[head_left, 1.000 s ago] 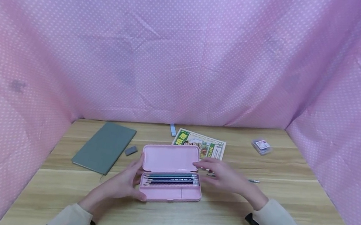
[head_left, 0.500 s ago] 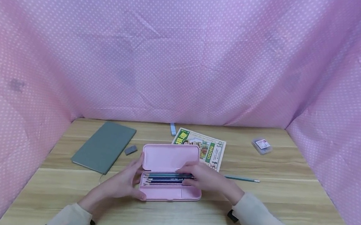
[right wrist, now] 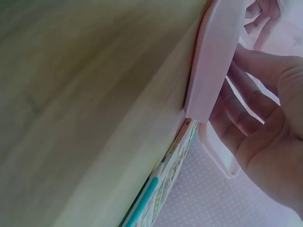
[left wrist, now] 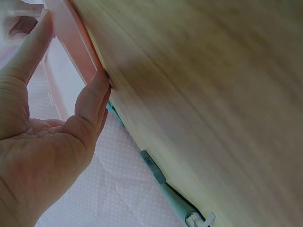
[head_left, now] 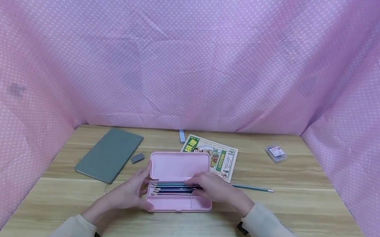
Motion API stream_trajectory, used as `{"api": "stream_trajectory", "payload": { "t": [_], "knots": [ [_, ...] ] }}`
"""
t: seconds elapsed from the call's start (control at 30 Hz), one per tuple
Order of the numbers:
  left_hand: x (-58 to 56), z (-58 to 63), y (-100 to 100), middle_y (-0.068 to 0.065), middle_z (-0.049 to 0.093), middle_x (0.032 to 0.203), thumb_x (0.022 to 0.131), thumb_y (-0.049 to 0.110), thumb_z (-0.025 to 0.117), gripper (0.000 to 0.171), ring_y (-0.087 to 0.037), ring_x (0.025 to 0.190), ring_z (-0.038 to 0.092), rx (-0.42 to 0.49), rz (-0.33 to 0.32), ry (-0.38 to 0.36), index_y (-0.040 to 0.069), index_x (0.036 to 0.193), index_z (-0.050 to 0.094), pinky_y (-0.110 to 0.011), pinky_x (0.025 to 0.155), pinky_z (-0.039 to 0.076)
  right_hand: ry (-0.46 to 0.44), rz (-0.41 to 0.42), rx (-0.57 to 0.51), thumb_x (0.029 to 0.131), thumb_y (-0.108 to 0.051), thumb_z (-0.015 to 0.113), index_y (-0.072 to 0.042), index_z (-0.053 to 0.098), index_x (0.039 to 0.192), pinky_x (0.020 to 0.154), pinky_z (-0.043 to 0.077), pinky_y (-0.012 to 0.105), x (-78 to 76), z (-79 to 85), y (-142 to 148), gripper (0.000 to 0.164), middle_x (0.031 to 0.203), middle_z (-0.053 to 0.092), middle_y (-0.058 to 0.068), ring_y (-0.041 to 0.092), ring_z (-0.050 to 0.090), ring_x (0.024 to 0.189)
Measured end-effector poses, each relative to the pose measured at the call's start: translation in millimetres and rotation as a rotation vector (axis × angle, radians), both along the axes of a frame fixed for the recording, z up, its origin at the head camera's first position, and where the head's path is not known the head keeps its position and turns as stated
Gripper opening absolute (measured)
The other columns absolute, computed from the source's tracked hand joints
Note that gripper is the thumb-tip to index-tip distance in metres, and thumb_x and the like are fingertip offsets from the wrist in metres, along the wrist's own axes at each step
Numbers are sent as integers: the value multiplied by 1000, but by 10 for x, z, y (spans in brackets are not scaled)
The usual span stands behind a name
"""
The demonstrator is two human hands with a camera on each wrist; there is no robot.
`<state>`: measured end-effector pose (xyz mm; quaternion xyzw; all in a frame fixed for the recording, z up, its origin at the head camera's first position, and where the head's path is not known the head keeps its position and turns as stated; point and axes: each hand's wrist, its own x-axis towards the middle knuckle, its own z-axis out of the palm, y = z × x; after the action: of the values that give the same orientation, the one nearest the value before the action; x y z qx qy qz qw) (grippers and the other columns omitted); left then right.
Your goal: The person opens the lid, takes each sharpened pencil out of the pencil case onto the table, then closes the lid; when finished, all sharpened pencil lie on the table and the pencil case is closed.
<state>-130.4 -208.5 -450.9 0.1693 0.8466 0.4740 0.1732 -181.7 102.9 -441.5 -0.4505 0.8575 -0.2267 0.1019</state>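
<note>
A pink pencil case (head_left: 180, 166) lies with its lid raised. Several dark and teal pencils (head_left: 168, 187) fill its rear compartment, tips to the left. My left hand (head_left: 129, 191) grips the case's left end, thumb at the front corner and fingers behind; the left wrist view shows the thumb and fingers (left wrist: 90, 101) spanning that end. My right hand (head_left: 215, 188) reaches over the right end, its thumb and fingers around the eraser-end halves of the pencils, which it hides. In the right wrist view the fingers (right wrist: 232, 111) dip behind the case wall (right wrist: 210, 71).
A green pencil (head_left: 252, 188) lies right of the case. Behind it is an illustrated booklet (head_left: 225, 163), with a light blue strip (head_left: 182, 136) farther back. A grey eraser (head_left: 137, 158) and a green notebook (head_left: 110, 155) lie left, a clear labelled box (head_left: 276, 153) far right.
My right hand has moved left from beside the case onto the pencils inside it, then stayed there. My left hand and the case have kept their place.
</note>
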Motion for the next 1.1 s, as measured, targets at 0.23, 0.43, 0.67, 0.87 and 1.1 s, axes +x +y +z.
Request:
{"api": "stream_trajectory", "payload": {
  "t": [0.23,0.43,0.67,0.87,1.1],
  "knots": [
    [-15,-12,-3,-26,23,154,67,18,96,140,-39,138,44,-10,5,5,11,162,-7,-43,110,43,71,18,32,95,-2,69,-12,73,125,91,56,25,27,-1,-21,32,112,72,-1,8,63,97],
    [-16,2,-7,-24,25,154,67,17,95,139,-38,138,44,-7,13,-6,12,163,-6,-43,110,43,77,2,60,96,-6,70,-14,74,125,91,56,24,36,4,-33,31,111,71,-3,6,61,95],
    [-11,-1,-14,-24,23,155,68,16,95,138,-39,138,43,11,13,-26,13,163,-6,-43,109,44,61,-21,27,95,-3,69,-13,77,119,84,56,21,30,-7,-34,27,106,72,-3,3,60,88],
    [-15,-27,-21,-23,25,154,69,20,95,139,-37,138,45,-18,11,-13,14,163,-7,-41,109,44,65,-24,20,96,-2,69,-13,77,119,84,56,21,32,-19,-32,27,105,72,-3,2,60,89],
    [-17,-21,-20,-22,27,153,69,23,95,140,-35,137,46,-40,12,-10,15,163,-7,-40,109,44,68,-34,30,97,-3,67,-14,77,119,84,56,21,31,-32,-36,27,106,72,-4,2,59,90]
  ]
}}
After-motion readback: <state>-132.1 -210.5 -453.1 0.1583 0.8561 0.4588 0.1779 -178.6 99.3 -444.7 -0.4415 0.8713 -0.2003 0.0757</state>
